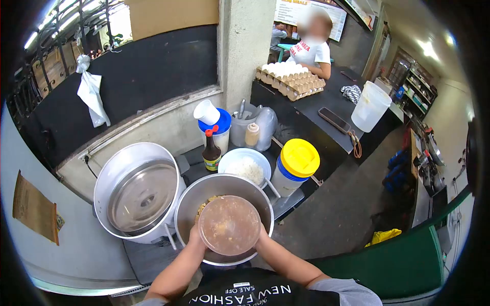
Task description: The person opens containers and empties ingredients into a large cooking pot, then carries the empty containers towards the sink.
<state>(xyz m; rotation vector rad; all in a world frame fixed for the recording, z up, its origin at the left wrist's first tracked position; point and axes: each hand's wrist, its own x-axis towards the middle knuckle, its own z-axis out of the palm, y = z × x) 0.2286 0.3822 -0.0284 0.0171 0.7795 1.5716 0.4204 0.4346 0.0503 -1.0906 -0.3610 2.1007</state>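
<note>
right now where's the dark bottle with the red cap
The dark bottle stands left of centre in the head view, just left of the pale blue bowl.

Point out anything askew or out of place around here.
The metal lid looks odd: it lies sunk inside the large pot on the left, below its rim, though a lid normally sits on top. I see no spill.

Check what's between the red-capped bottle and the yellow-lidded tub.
In the head view, a pale blue bowl of white, rice-like food stands between the bottle and the tub.
</note>
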